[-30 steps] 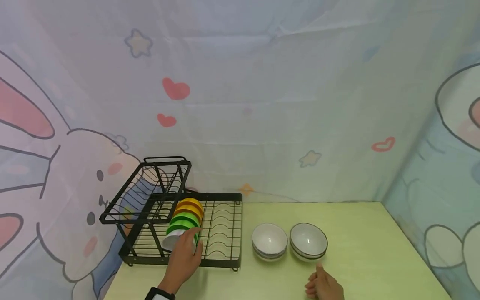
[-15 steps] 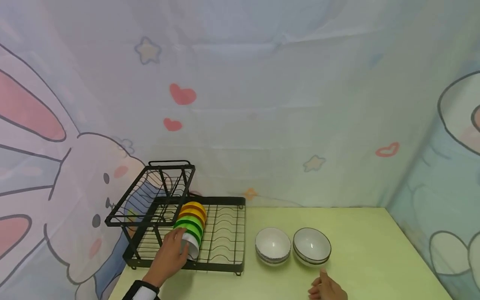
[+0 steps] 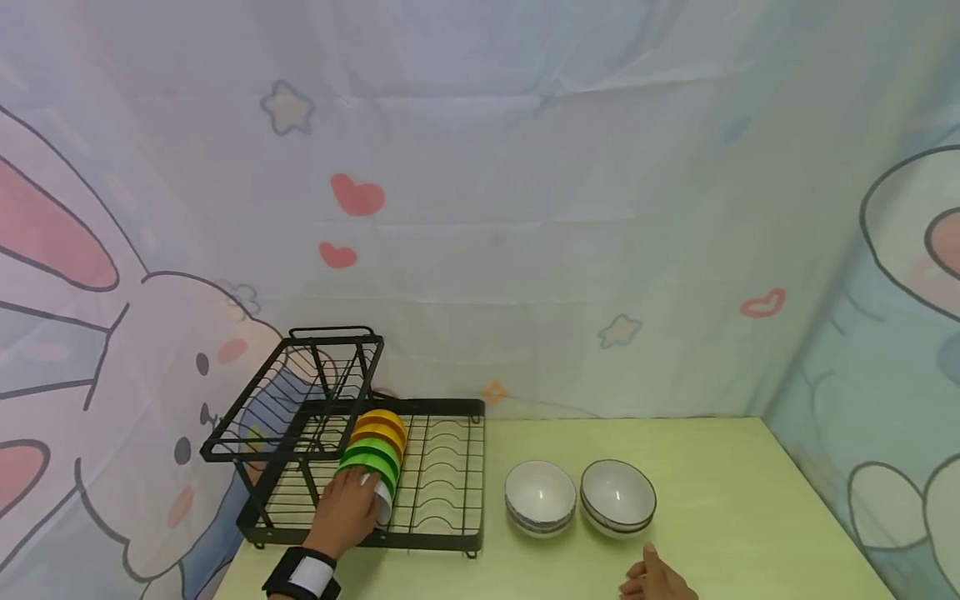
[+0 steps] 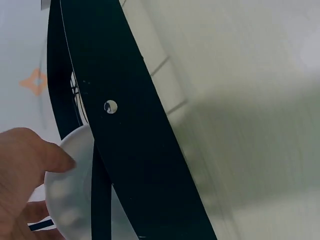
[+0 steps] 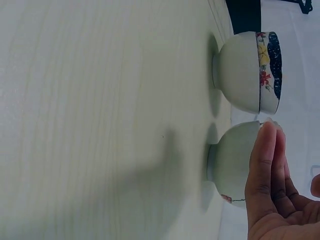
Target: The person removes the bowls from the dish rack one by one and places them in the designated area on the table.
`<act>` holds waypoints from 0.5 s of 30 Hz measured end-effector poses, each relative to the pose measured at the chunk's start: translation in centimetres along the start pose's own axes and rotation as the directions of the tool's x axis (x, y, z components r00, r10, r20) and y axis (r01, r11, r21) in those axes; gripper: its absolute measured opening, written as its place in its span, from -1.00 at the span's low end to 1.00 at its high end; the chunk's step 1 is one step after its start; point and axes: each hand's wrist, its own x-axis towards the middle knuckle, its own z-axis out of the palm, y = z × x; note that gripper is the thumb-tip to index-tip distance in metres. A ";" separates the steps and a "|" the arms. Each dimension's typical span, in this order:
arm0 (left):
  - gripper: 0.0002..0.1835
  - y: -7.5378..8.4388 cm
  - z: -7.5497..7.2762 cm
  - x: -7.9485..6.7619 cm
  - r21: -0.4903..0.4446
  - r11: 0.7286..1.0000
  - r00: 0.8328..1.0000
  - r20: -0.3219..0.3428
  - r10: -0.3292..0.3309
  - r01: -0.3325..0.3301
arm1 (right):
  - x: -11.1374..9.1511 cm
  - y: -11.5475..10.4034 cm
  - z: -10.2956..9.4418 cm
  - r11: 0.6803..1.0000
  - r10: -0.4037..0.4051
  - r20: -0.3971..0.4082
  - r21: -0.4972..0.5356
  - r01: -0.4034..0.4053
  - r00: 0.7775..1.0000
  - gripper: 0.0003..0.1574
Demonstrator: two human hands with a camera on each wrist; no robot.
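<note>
While the left hand (image 3: 347, 515) curls round the white bowl (image 3: 378, 500), that bowl stands on its edge in the black rack (image 3: 442, 467), its open side facing away from the hand. Just behind it, green and yellow bowls (image 3: 375, 440) stand in a row. Far off to the side, the right hand (image 3: 656, 577) rests with straight fingers near two white bowls (image 3: 577, 498) on the table (image 3: 750, 517).
</note>
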 end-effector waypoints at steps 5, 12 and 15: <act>-0.58 -0.2 0.9 0.0 0.088 0.996 1.000 0.023 -0.011 0.009 | 0.1 0.6 0.0 1.000 0.017 0.013 -0.012 -0.017 1.000 0.09; -0.50 -0.2 1.3 0.3 0.063 0.997 0.996 0.077 -0.041 0.037 | 0.0 0.5 -0.3 1.000 0.011 -0.011 -0.001 -0.011 1.000 0.06; -0.46 -0.2 1.2 0.6 0.048 0.997 0.991 0.116 -0.060 0.055 | 0.0 0.1 -0.4 1.000 0.023 -0.007 0.002 -0.023 1.000 0.01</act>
